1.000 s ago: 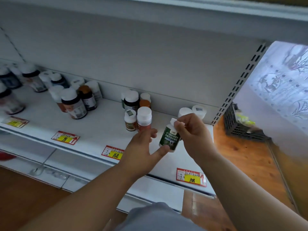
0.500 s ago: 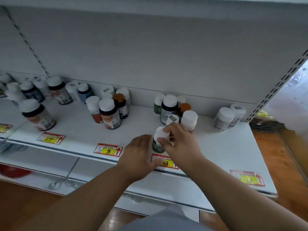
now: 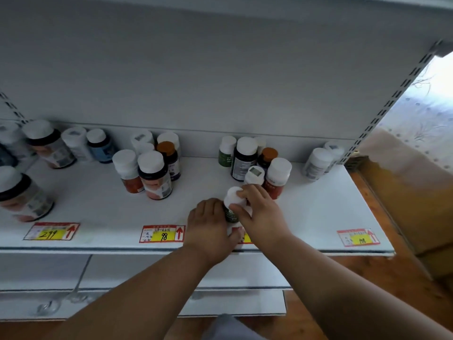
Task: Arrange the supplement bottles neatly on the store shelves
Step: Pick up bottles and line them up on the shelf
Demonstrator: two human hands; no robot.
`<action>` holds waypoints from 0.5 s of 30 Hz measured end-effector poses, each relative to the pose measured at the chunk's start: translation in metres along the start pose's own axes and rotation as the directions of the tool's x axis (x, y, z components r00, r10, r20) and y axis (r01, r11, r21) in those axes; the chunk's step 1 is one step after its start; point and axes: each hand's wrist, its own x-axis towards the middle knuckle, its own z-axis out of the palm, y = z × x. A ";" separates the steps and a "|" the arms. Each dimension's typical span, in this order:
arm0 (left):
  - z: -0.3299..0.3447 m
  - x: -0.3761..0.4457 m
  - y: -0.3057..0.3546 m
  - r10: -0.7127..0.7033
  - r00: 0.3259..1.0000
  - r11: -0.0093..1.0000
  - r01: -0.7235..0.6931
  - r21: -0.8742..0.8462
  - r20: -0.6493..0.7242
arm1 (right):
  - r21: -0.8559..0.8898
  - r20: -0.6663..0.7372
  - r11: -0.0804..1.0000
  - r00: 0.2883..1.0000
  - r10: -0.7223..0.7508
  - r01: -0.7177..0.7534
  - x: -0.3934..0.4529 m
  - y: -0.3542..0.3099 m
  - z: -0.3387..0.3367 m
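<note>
A small green bottle with a white cap (image 3: 232,204) stands near the front edge of the white shelf (image 3: 98,207). My right hand (image 3: 259,214) grips its cap and upper body from the right. My left hand (image 3: 210,224) wraps its lower body from the left, thumb under it by the price tag. Just behind stands a cluster of bottles (image 3: 255,163): a green one, a dark one, an orange-capped one, a white one and a red-labelled one.
More bottles stand in groups: middle-left (image 3: 149,170), far left (image 3: 49,146), one large at the left edge (image 3: 22,195), two white ones at the right (image 3: 318,163). Price tags (image 3: 161,233) line the shelf front. A slotted upright (image 3: 392,101) bounds the right side.
Both hands lowered the green bottle from mid-air to the shelf front, in front of the middle cluster. My view shifted left and nearer.
</note>
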 end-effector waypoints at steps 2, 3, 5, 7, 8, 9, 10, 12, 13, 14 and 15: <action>-0.001 0.001 -0.001 0.004 1.000 1.000 -0.004 -0.017 0.029 | 0.016 0.001 1.000 1.000 0.016 -0.016 -0.002 0.001 -0.001; -0.003 0.001 -0.001 0.005 0.999 1.000 -0.004 -0.031 0.043 | 0.018 0.009 1.000 1.000 0.023 -0.023 -0.003 0.001 -0.001; -0.009 0.001 0.000 -0.001 0.998 0.999 0.005 -0.054 0.069 | 0.015 0.024 1.000 0.999 0.025 -0.026 -0.005 -0.003 -0.003; -0.020 0.004 0.004 -0.012 1.000 0.995 0.013 -0.100 0.016 | 0.022 -0.023 1.000 1.000 0.005 -0.005 -0.006 -0.004 -0.011; -0.027 0.007 0.008 -0.018 0.999 0.990 0.011 -0.139 -0.050 | 0.025 -0.076 1.000 0.997 -0.006 0.008 -0.006 -0.003 -0.018; -0.035 0.011 0.013 -0.016 0.993 0.985 -0.004 -0.174 -0.119 | 0.030 -0.135 0.999 0.991 -0.015 0.019 -0.005 0.000 -0.026; -0.044 0.017 0.020 -0.006 0.986 0.980 -0.027 -0.198 -0.166 | 0.032 -0.185 0.999 0.982 -0.024 0.030 -0.003 0.005 -0.036; -0.060 0.029 0.036 0.046 0.978 0.973 -0.091 -0.214 -0.206 | 0.021 -0.262 0.999 0.965 -0.028 0.035 0.001 0.018 -0.057; -0.064 0.035 0.046 0.079 0.974 0.968 -0.126 -0.217 -0.212 | 0.016 -0.293 1.000 0.956 -0.012 0.017 0.004 0.027 -0.067; -0.067 0.041 0.056 0.112 0.973 0.963 -0.156 -0.220 -0.202 | 0.015 -0.314 1.000 0.949 0.021 -0.017 0.007 0.038 -0.076; -0.066 0.047 0.067 0.137 0.975 0.958 -0.175 -0.226 -0.176 | 0.007 -0.324 0.998 0.944 0.065 -0.066 0.012 0.050 -0.086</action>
